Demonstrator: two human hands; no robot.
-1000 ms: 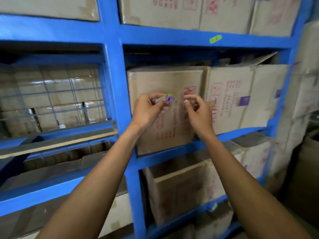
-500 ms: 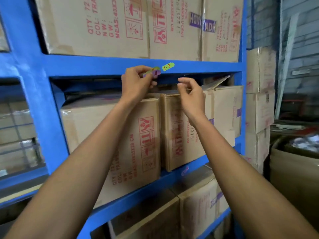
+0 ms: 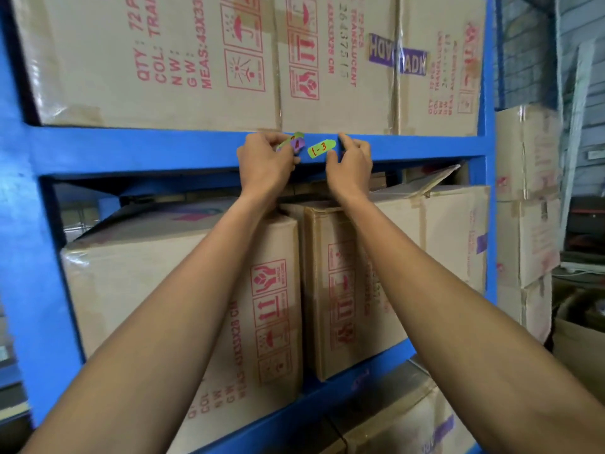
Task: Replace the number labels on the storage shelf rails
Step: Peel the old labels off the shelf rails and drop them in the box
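Observation:
A green label marked "1-3" in red (image 3: 321, 148) is stuck on the blue shelf rail (image 3: 163, 150) at head height. My right hand (image 3: 350, 162) is at the label's right end, thumb and forefinger on either side of its edge. My left hand (image 3: 266, 160) is just left of it on the rail, pinching a small bunch of green and purple labels (image 3: 292, 142), one with red writing.
Cardboard boxes with red print (image 3: 170, 60) fill the shelf above the rail and the shelf below (image 3: 183, 290). A blue upright (image 3: 19, 224) stands at the left. More stacked boxes (image 3: 527, 191) are to the right of the rack.
Both hands rose from in front of a lower box up to the rail. My right hand closed in on the right end of the "1-3" label. The view tilted up.

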